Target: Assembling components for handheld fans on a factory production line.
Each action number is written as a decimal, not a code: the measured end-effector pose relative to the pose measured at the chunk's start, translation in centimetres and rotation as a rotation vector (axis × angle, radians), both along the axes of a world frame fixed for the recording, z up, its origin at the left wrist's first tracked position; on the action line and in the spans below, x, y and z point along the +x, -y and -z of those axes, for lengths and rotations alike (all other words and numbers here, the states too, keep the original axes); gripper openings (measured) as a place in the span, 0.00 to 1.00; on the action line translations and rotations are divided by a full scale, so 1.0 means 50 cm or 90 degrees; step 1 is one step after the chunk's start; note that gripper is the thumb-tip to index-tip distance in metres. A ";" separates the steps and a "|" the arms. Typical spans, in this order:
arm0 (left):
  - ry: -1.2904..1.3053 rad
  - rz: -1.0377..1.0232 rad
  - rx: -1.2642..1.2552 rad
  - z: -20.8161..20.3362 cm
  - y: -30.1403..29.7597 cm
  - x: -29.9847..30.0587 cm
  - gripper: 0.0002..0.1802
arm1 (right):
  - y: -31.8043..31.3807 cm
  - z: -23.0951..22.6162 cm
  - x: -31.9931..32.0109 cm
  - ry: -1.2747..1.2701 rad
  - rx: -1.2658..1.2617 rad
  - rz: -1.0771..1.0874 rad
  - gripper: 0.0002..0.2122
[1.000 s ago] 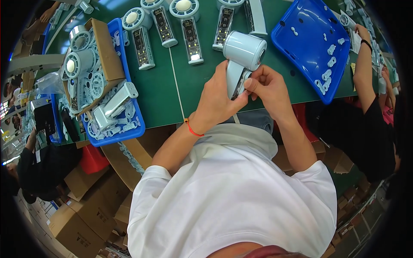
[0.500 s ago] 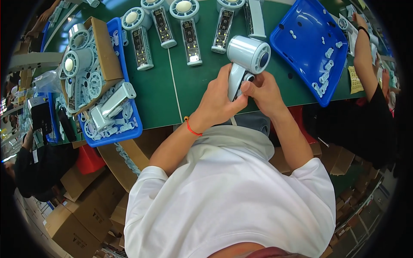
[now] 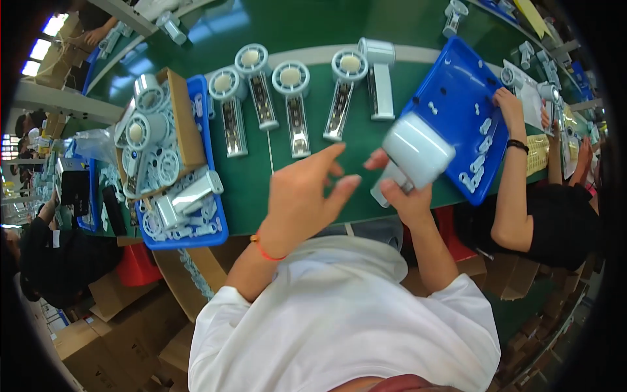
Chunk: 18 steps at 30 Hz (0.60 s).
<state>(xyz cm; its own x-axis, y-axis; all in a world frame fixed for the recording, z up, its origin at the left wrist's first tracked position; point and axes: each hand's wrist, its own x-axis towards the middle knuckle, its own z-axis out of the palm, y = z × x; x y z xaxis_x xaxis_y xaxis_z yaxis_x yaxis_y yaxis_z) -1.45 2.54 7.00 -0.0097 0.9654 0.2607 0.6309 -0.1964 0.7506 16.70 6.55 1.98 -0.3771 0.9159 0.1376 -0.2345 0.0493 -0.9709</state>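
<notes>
My right hand (image 3: 413, 201) grips a pale blue handheld fan (image 3: 418, 149) near the joint of its handle and drum-shaped head. The head tilts to the right, its smooth shell uppermost. Just left of it, my left hand (image 3: 297, 196) hovers over the table edge with fingers apart and nothing in them. Beyond my hands, several similar fans stand in a row with circuit boards showing in their handles, among them a fan (image 3: 297, 114) in the middle. At the row's right end, another fan (image 3: 381, 88) has its plain handle side showing.
A blue tray (image 3: 225, 222) at the left holds fan parts and a cardboard box (image 3: 186, 124). To the right, a tilted blue tray (image 3: 450, 81) carries small pale pieces. A co-worker's hand (image 3: 509, 108) reaches to its right edge. The green table (image 3: 255, 189) bears them.
My left hand has let go of the fan and moved left. My right hand has turned the fan, its head now tilted rightward. The view has shifted, showing more of the far table.
</notes>
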 end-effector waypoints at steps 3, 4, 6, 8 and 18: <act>-0.029 -0.064 0.101 -0.058 -0.098 -0.035 0.07 | -0.011 0.032 0.049 0.061 -0.029 0.044 0.33; -0.075 -0.089 0.113 -0.087 -0.153 -0.040 0.07 | -0.003 0.050 0.072 0.135 -0.098 0.054 0.33; -0.090 -0.066 0.191 -0.108 -0.309 -0.056 0.09 | 0.002 0.100 0.107 0.234 0.101 0.026 0.30; -0.177 -0.056 0.161 -0.046 -0.503 -0.120 0.13 | 0.018 0.096 0.112 0.343 0.196 0.027 0.30; -0.536 -0.170 0.048 0.120 -0.825 -0.143 0.12 | 0.039 0.014 0.108 0.093 -0.083 -0.001 0.33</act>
